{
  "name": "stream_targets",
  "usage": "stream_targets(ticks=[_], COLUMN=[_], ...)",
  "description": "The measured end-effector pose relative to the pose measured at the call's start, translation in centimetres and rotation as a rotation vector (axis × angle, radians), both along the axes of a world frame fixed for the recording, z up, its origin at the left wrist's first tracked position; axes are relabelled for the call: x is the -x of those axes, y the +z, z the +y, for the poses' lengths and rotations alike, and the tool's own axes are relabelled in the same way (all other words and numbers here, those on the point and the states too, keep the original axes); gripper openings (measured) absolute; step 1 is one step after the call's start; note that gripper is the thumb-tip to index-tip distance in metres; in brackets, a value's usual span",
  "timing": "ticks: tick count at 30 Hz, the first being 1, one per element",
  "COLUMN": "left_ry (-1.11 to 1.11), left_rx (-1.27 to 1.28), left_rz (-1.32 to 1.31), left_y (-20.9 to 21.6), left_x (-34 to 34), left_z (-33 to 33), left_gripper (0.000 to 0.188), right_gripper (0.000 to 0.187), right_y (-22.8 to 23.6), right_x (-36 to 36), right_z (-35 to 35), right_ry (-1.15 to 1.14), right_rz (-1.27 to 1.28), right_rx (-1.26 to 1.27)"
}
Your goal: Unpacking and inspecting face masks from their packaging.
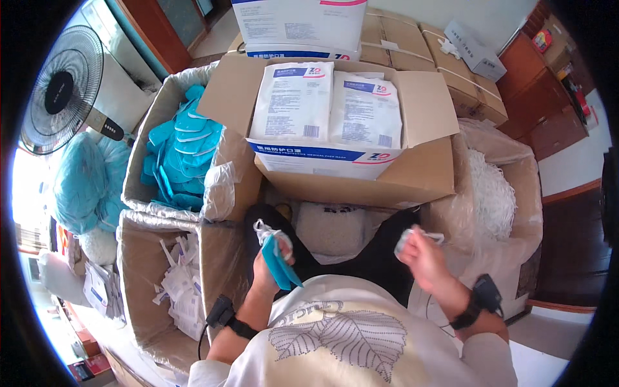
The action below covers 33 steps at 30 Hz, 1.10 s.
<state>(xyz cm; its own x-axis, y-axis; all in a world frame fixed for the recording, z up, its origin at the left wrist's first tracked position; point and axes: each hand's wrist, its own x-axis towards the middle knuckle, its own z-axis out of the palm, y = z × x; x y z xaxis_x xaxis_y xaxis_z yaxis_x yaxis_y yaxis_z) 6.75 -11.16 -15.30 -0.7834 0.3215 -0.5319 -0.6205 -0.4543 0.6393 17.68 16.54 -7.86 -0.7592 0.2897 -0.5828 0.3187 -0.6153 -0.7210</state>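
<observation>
Above my left thigh, my left hand is closed around a folded teal face mask. A loop of white elastic cord shows above the fingers of that hand. My right hand, apart on the other side above my right thigh, has its fingers closed on a small bundle of white elastic cord. A strand of it sticks out to the right. Many more teal masks lie heaped in a lined carton at the left. Loose white cords fill part of a lined carton at the right.
Ahead stands an open cardboard box with white printed packs. A lined carton at the lower left holds small white packets. A fan stands far left, beside teal bagged bundles. Closed cartons stand behind.
</observation>
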Motion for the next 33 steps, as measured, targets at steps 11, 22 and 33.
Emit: stream_targets(ticks=[11,22,33], left_ry=[-0.187,-0.127,-0.846], left_rx=[-0.204,-0.093,1.055], left_rz=[0.185,0.314,1.037], left_y=[5.1,3.3,11.1], left_x=[0.5,-0.2,0.1], left_z=[5.1,4.5,2.2], left_gripper=[0.056,0.052,0.035], right_gripper=[0.045,0.044,0.042], right_y=[2.3,0.8,0.2], right_x=[8.7,7.4,6.7], right_z=[-9.8,-10.8,-9.1], right_ry=[0.712,0.587,0.638], right_rz=[0.252,0.541,0.296], right_rx=[-0.435,-0.423,-0.809])
